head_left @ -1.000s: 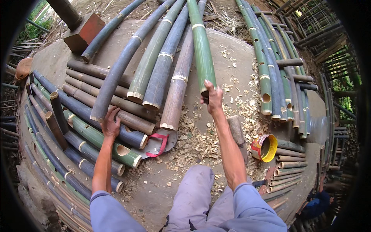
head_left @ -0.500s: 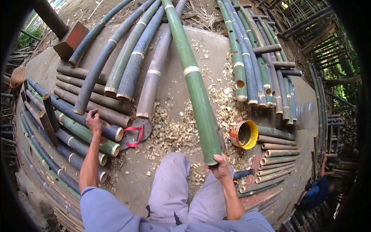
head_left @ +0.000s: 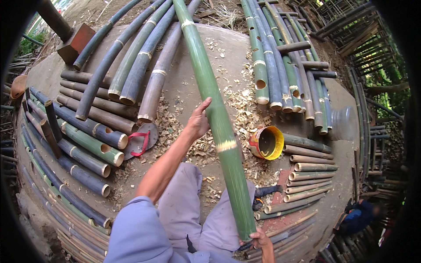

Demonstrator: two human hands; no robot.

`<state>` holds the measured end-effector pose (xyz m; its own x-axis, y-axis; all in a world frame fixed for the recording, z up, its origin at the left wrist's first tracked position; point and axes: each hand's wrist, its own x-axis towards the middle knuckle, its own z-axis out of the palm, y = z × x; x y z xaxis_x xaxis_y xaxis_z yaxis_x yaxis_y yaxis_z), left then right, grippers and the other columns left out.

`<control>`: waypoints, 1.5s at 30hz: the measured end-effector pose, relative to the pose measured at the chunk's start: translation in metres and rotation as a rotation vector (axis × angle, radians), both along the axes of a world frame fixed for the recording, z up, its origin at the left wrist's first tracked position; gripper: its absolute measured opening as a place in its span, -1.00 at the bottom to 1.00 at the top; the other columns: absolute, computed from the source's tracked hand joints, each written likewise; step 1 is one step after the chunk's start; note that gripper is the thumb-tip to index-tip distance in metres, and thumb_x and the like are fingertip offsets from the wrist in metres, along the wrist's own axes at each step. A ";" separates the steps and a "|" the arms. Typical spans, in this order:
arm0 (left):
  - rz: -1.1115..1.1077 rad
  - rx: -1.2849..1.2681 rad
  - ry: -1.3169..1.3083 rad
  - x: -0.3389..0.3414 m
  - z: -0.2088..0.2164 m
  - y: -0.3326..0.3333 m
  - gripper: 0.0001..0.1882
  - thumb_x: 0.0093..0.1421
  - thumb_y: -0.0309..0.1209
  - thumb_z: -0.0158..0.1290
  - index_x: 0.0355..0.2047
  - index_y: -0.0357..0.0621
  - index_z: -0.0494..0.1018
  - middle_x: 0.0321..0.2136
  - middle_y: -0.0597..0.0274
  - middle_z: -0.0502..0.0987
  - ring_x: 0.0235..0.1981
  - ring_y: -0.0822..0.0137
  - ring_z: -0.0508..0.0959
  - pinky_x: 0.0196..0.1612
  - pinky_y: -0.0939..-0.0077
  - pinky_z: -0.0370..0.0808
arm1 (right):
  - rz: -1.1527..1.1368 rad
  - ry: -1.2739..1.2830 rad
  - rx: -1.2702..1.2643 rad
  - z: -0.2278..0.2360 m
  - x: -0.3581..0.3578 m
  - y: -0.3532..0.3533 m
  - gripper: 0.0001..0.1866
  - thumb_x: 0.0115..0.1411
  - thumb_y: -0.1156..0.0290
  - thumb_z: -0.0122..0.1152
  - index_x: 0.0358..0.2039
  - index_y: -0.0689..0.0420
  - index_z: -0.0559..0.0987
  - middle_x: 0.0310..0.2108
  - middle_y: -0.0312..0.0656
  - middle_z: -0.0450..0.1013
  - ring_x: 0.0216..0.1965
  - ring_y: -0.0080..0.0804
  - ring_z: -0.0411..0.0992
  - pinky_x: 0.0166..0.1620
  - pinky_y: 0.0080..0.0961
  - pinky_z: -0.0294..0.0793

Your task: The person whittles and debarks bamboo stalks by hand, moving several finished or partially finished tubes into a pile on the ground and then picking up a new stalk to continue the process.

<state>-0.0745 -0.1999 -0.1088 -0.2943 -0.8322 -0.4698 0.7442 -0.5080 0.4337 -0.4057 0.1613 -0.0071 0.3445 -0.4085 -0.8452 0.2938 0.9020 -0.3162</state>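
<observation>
A long green bamboo pole [head_left: 219, 118] slants across the middle, its near end low over my right thigh. My right hand [head_left: 259, 241] grips that near end, with fingers around the rim. Farther up, my left hand [head_left: 199, 120] holds the pole from its left side, thumb along the edge and the other fingers partly hidden behind it. Pale wood chips [head_left: 193, 144] lie scattered on the ground beneath. Just right of the pole stands a yellow and red tub [head_left: 253, 142] with a dark inside.
More bamboo poles lie at far left [head_left: 131, 79] and far right [head_left: 272, 74], some with cut holes. Stacked poles [head_left: 87, 149] flank my left side, and shorter lengths [head_left: 309, 175] lie at right. A sandal [head_left: 151, 133] with a red strap rests left; another person [head_left: 357, 217] is at lower right.
The pole has been pulled toward me, its near end now lower. My left hand has left the bamboo stack at left and taken hold of the pole. My right hand keeps its grip.
</observation>
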 end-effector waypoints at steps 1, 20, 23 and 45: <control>0.010 0.103 -0.127 -0.021 -0.001 0.000 -0.30 0.09 0.00 0.13 -0.01 -0.36 0.24 -0.26 0.04 0.50 -0.27 0.18 0.56 -0.15 0.17 0.56 | -0.001 0.065 0.020 0.009 -0.005 0.007 -0.33 -0.08 0.30 0.26 0.05 0.31 0.33 -0.26 0.03 0.47 -0.31 -0.17 0.51 -0.23 -0.26 0.56; -1.239 -0.272 -0.078 -0.111 0.008 0.276 -0.37 0.03 -0.31 0.22 0.09 -0.35 0.33 -0.05 0.10 0.47 -0.04 0.25 0.47 0.06 0.36 0.40 | 0.641 0.373 -0.728 -0.021 0.054 -0.199 -0.05 -0.20 0.16 0.48 0.17 0.27 0.24 -0.01 -0.07 0.35 0.02 -0.28 0.33 0.11 -0.39 0.30; -0.854 0.168 0.041 -0.039 -0.051 0.216 -0.56 0.12 -0.28 0.05 -0.03 -0.25 0.45 -0.08 0.05 0.51 -0.04 0.21 0.50 0.02 0.23 0.45 | 0.624 0.326 -0.606 -0.008 0.040 -0.158 0.00 -0.27 0.21 0.52 0.17 0.28 0.23 -0.01 -0.11 0.36 0.03 -0.33 0.33 0.11 -0.41 0.29; 0.212 0.100 -0.060 -0.071 0.009 0.097 -0.53 0.04 -0.22 0.15 -0.13 -0.26 0.34 -0.37 0.11 0.49 -0.36 0.26 0.58 -0.28 0.29 0.62 | 0.655 0.437 -0.200 0.014 -0.039 -0.012 -0.19 -0.32 0.41 0.56 0.03 0.24 0.43 -0.17 -0.20 0.50 -0.14 -0.45 0.43 -0.05 -0.45 0.42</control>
